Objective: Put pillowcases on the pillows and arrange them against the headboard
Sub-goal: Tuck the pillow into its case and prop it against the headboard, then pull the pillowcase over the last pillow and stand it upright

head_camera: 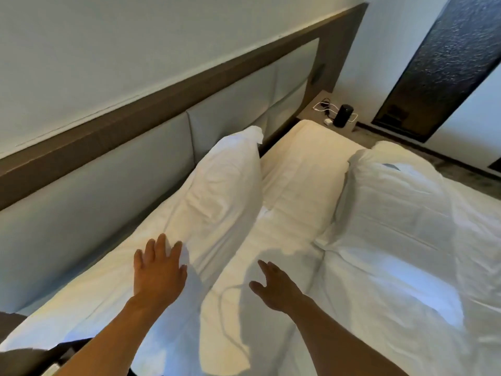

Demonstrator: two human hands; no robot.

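Observation:
A white pillow in its pillowcase (219,191) leans against the padded grey headboard (113,183), its far corner sticking up. My left hand (158,267) lies flat with fingers spread on the pillow's near end. My right hand (273,286) hovers open over the loose white fabric at the pillow's front edge, holding nothing. A second white pillow (398,202) lies flat on the bed to the right, away from the headboard. Between the two pillows shows the cream mattress sheet (298,175).
A bedside table (311,109) in the far corner carries a black cylinder (343,115), a white charger and tangled cables. A dark glass panel (444,61) stands at the right wall. White bedding (406,294) covers the right side of the bed.

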